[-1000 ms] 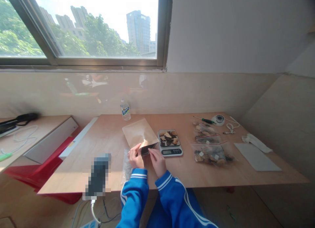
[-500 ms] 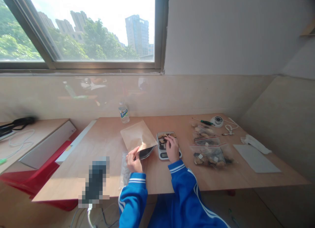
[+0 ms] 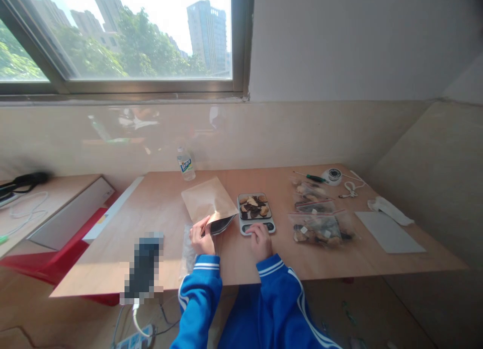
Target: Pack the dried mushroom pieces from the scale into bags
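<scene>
Left hand (image 3: 201, 240) pinching the open mouth of the kraft pouch (image 3: 210, 204), fingers closed on its near lip; pouch lying flat on the table (image 3: 158, 213), mouth toward the body, just left of the scale (image 3: 255, 213). Right hand (image 3: 261, 240) resting at the front edge of the scale, fingers curled near the display; holding nothing as far as can be seen, though a firm reading of the grip not possible at this size. Scale platform loaded with dark and pale dried pieces (image 3: 253, 206), heaped close to the rim. Filled zip bags (image 3: 320, 233) right of the scale, apart from both hands. Clear empty bag (image 3: 186, 249) under the left wrist. Water bottle (image 3: 186, 164) upright behind the pouch, near the wall. Risks, as judged: pressure on the scale front likely to disturb the reading or tip pieces off the platform; one-sided pinch likely to let the pouch mouth collapse and spill anything moved across; sleeve drag over the clear bag likely to slide it off the table edge.
</scene>
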The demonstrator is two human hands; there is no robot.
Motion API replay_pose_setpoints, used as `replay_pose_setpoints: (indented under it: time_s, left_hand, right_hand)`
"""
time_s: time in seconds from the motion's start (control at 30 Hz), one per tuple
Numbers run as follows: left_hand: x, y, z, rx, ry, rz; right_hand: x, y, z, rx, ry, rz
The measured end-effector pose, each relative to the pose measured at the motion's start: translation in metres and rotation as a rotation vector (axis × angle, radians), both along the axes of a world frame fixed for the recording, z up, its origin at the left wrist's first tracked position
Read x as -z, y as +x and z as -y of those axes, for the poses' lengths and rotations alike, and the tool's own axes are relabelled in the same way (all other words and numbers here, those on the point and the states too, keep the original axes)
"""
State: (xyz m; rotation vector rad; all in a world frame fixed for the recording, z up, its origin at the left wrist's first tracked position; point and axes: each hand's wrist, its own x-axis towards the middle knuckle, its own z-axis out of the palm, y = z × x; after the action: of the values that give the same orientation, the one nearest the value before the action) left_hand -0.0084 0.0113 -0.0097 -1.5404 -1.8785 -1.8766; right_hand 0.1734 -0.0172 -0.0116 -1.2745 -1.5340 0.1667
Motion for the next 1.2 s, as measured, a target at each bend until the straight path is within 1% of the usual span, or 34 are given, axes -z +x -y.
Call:
replay_pose_setpoints:
  time_s: [0.13,0.3,0.43,0.6,0.67,0.77,0.87,0.93,1.0,1.07,1.13,1.2]
  left_hand:
    - [-0.001,0.0,0.0,0.001,0.003,-0.002]
    - [-0.004,0.0,0.001,-0.015,0.018,-0.036]
    - [-0.005,0.0,0.001,-0.047,-0.028,-0.015]
    - [-0.008,0.001,0.002,-0.027,-0.075,-0.002]
    - [-0.013,0.002,0.003,-0.083,-0.09,-0.001]
    - [-0.02,0.004,0.006,-0.253,-0.149,0.017]
    - [-0.023,0.006,0.009,-0.387,-0.219,0.031]
    - [-0.022,0.006,0.01,-0.436,-0.254,0.044]
    - [-0.022,0.005,0.008,-0.429,-0.288,0.069]
    - [-0.03,0.003,0.002,-0.408,-0.334,0.114]
    - [-0.045,-0.002,-0.011,-0.381,-0.414,0.15]
    - [-0.063,-0.01,-0.027,-0.274,-0.532,0.12]
  right_hand:
    - [-0.001,-0.015,0.006,-0.152,0.026,0.034]
    - [-0.002,-0.032,0.017,-0.319,-0.022,0.113]
    - [-0.003,-0.035,0.02,-0.364,-0.067,0.108]
    - [-0.004,-0.033,0.019,-0.367,-0.111,0.07]
    - [-0.003,-0.033,0.019,-0.371,-0.115,0.079]
    - [-0.002,-0.033,0.019,-0.367,-0.112,0.079]
    - [-0.001,-0.033,0.019,-0.366,-0.105,0.057]
    - [-0.001,-0.033,0.019,-0.37,-0.102,0.045]
    - [-0.001,-0.032,0.018,-0.375,-0.107,0.044]
    - [-0.001,-0.033,0.018,-0.381,-0.118,0.047]
    - [-0.002,-0.033,0.019,-0.388,-0.131,0.041]
    - [-0.003,-0.032,0.019,-0.401,-0.148,0.031]
